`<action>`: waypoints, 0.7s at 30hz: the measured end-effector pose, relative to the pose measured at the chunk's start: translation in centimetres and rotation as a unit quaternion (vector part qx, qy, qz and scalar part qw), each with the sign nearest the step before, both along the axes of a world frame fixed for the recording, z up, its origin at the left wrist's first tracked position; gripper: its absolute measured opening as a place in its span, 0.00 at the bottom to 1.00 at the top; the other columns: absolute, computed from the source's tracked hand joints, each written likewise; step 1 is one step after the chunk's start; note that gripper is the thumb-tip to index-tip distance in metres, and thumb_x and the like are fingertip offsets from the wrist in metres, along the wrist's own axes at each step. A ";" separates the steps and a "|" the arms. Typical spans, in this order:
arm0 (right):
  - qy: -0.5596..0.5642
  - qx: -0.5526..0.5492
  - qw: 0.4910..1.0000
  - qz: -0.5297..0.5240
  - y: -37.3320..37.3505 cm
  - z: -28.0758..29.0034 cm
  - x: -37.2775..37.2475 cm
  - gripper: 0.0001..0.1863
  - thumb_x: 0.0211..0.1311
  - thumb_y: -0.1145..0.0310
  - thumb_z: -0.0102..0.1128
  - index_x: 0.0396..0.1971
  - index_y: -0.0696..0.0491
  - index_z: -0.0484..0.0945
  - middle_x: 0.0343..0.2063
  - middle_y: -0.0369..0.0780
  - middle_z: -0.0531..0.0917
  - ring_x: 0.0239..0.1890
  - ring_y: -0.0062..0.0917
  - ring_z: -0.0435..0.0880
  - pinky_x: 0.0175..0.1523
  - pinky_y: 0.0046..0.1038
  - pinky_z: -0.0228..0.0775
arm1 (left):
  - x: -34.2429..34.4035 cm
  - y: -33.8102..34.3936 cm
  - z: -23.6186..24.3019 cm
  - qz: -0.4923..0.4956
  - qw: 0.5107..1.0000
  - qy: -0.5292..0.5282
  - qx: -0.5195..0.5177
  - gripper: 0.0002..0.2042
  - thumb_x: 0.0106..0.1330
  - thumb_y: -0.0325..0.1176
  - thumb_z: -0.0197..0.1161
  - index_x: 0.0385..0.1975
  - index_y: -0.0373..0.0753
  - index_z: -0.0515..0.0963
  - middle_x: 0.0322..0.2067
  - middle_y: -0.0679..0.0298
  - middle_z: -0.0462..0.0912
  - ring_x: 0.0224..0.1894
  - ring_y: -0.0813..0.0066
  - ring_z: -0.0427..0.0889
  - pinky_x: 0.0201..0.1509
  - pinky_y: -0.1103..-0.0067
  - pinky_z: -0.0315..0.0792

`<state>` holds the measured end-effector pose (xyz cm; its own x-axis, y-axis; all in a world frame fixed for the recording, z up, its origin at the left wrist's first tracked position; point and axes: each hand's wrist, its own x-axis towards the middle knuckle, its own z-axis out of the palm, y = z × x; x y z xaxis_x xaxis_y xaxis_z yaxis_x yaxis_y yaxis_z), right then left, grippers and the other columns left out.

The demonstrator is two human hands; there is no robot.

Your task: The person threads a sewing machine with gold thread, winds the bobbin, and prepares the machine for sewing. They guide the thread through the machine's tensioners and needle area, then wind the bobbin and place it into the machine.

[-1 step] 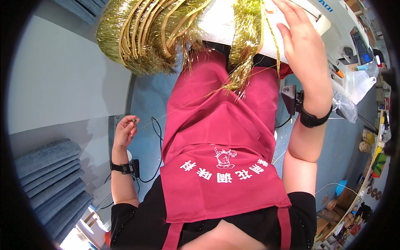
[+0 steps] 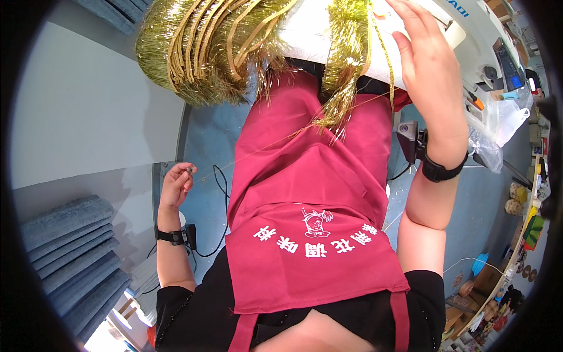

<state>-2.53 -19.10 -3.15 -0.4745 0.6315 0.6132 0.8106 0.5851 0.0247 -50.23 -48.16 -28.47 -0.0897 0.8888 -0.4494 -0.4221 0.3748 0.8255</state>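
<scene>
Out to the left, my left hand is closed in a pinch on the end of a thin gold thread. The thread runs up across my lap toward a strip of gold tinsel fringe. That strip hangs over the front edge of a white work surface, its loose strands dangling above my red apron. At the upper right my right hand is stretched out, thumb apart, beside a narrow gold ribbon. Its fingertips reach the picture's top edge, and I see nothing held in it.
A thick bundle of gold tinsel fringe with looped ribbon edging lies at the upper left. White machine parts stand at the upper right, near a clear plastic bag. Folded blue-grey cloth is at the lower left. A black cable trails below.
</scene>
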 end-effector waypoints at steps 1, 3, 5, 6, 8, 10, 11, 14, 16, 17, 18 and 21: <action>0.006 -0.001 1.000 0.009 -0.3 0.3 -0.1 0.20 0.68 0.70 0.59 0.60 0.45 0.77 0.51 0.38 0.81 0.45 0.38 0.84 0.50 0.39 0.75 | 0.0 0.0 -0.1 0.000 1.000 0.001 -0.001 0.12 0.73 0.28 0.61 0.53 0.35 0.76 0.45 0.59 0.83 0.22 0.87 0.69 0.25 0.88 0.65; 0.002 0.002 1.000 0.018 -1.0 0.7 0.0 0.18 0.67 0.70 0.60 0.56 0.46 0.79 0.48 0.38 0.82 0.44 0.37 0.84 0.49 0.38 0.74 | 0.0 -0.1 -0.3 -0.002 1.000 -0.004 0.000 0.12 0.73 0.28 0.61 0.53 0.35 0.76 0.45 0.59 0.83 0.22 0.87 0.70 0.25 0.88 0.65; -0.017 0.007 1.000 0.016 -2.0 0.8 0.3 0.16 0.65 0.71 0.63 0.52 0.47 0.81 0.45 0.38 0.82 0.43 0.36 0.84 0.47 0.37 0.74 | 0.1 0.0 -0.3 -0.006 1.000 -0.006 0.003 0.12 0.73 0.28 0.62 0.53 0.35 0.76 0.45 0.59 0.84 0.22 0.87 0.70 0.25 0.88 0.65; -0.012 0.010 0.999 0.035 -2.6 0.6 0.5 0.15 0.64 0.71 0.64 0.50 0.47 0.82 0.44 0.38 0.82 0.42 0.35 0.84 0.47 0.36 0.73 | 0.2 0.1 -0.2 -0.007 1.000 -0.009 0.004 0.12 0.73 0.29 0.62 0.53 0.35 0.76 0.45 0.59 0.84 0.22 0.87 0.70 0.25 0.88 0.66; -0.003 0.012 0.998 0.066 -4.1 -0.2 0.6 0.13 0.62 0.71 0.67 0.47 0.48 0.84 0.41 0.38 0.83 0.40 0.34 0.83 0.46 0.34 0.73 | 0.3 0.2 -0.1 -0.005 1.000 -0.018 -0.004 0.11 0.73 0.26 0.61 0.52 0.35 0.77 0.45 0.58 0.84 0.24 0.85 0.71 0.27 0.87 0.67; 0.027 -0.015 0.993 0.114 -5.6 -1.4 0.3 0.11 0.57 0.71 0.72 0.41 0.50 0.86 0.37 0.38 0.85 0.37 0.32 0.83 0.44 0.34 0.72 | 0.5 0.3 0.1 -0.006 1.000 -0.026 -0.004 0.10 0.73 0.25 0.60 0.52 0.34 0.77 0.45 0.57 0.84 0.25 0.85 0.72 0.27 0.87 0.67; 0.031 -0.033 0.991 0.124 -6.2 -2.1 0.2 0.11 0.57 0.71 0.72 0.41 0.50 0.86 0.36 0.38 0.85 0.37 0.32 0.83 0.44 0.33 0.73 | 0.6 0.4 0.1 -0.008 1.000 -0.028 -0.002 0.10 0.73 0.25 0.60 0.52 0.34 0.77 0.45 0.57 0.84 0.25 0.85 0.72 0.27 0.87 0.67; 0.050 -0.084 0.984 0.151 -7.1 -3.8 -0.5 0.11 0.55 0.71 0.73 0.39 0.51 0.86 0.36 0.38 0.85 0.37 0.31 0.83 0.44 0.34 0.73 | 0.9 0.5 0.1 -0.013 0.999 -0.034 0.003 0.10 0.73 0.25 0.61 0.52 0.34 0.78 0.45 0.57 0.84 0.25 0.85 0.72 0.27 0.87 0.67; 0.037 -0.098 0.981 0.160 -7.3 -4.7 -0.9 0.10 0.55 0.69 0.73 0.38 0.52 0.85 0.36 0.38 0.85 0.37 0.31 0.83 0.45 0.34 0.74 | 0.9 0.5 0.1 -0.014 0.999 -0.036 0.004 0.11 0.73 0.25 0.61 0.52 0.34 0.78 0.45 0.57 0.85 0.25 0.85 0.72 0.27 0.87 0.67; 0.032 -0.107 0.980 0.166 -7.3 -5.1 -1.0 0.10 0.55 0.68 0.73 0.38 0.52 0.85 0.35 0.38 0.85 0.37 0.32 0.83 0.45 0.34 0.74 | 0.9 0.5 0.1 -0.013 0.999 -0.036 0.004 0.11 0.73 0.25 0.61 0.52 0.34 0.78 0.45 0.57 0.85 0.25 0.85 0.72 0.28 0.87 0.67; 0.031 -0.113 0.978 0.174 -7.3 -5.4 -1.1 0.10 0.56 0.68 0.72 0.37 0.52 0.85 0.35 0.37 0.85 0.37 0.32 0.83 0.46 0.35 0.74 | 0.9 0.5 0.1 -0.012 0.999 -0.040 0.005 0.11 0.73 0.26 0.61 0.52 0.34 0.78 0.45 0.57 0.85 0.25 0.85 0.72 0.28 0.87 0.68; 0.038 -0.155 0.971 0.177 -7.8 -6.3 -0.8 0.07 0.57 0.67 0.71 0.32 0.53 0.84 0.30 0.37 0.83 0.32 0.32 0.83 0.39 0.33 0.76 | 0.8 0.4 0.1 -0.004 0.999 -0.038 0.004 0.11 0.72 0.25 0.61 0.52 0.34 0.78 0.45 0.57 0.85 0.25 0.85 0.72 0.28 0.87 0.68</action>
